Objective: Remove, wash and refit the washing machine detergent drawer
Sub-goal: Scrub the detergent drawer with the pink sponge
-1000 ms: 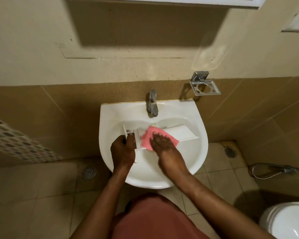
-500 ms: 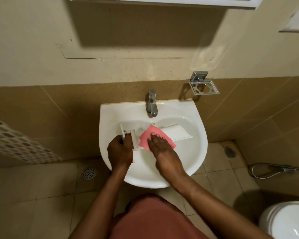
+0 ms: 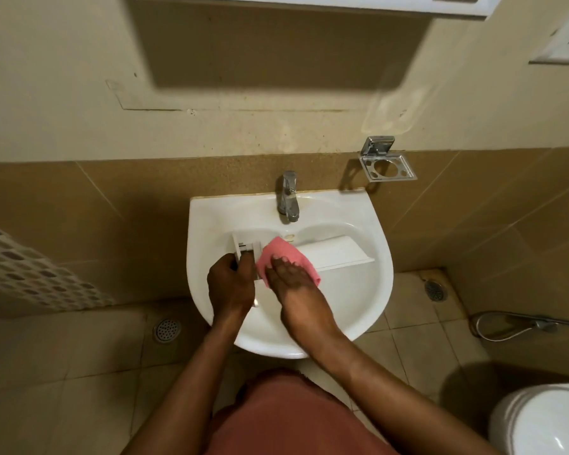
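Note:
The white detergent drawer (image 3: 332,252) lies across the bowl of the white sink (image 3: 372,290), its long body pointing right. My left hand (image 3: 230,284) grips the drawer's left end, where the front panel is. A pink cloth (image 3: 278,254) lies on the drawer near that end. My right hand (image 3: 289,277) presses on the cloth with straight fingers. The part of the drawer under the cloth and hands is hidden.
A chrome tap (image 3: 288,197) stands at the back of the sink. A metal soap holder (image 3: 386,167) is fixed to the wall at the right. A toilet (image 3: 539,421) sits at lower right, a hose sprayer (image 3: 519,325) lies on the floor, and a floor drain (image 3: 167,330) is at left.
My right hand has slid the pink cloth leftward along the drawer, towards my left hand. More of the drawer's right part shows now. My left hand keeps its grip.

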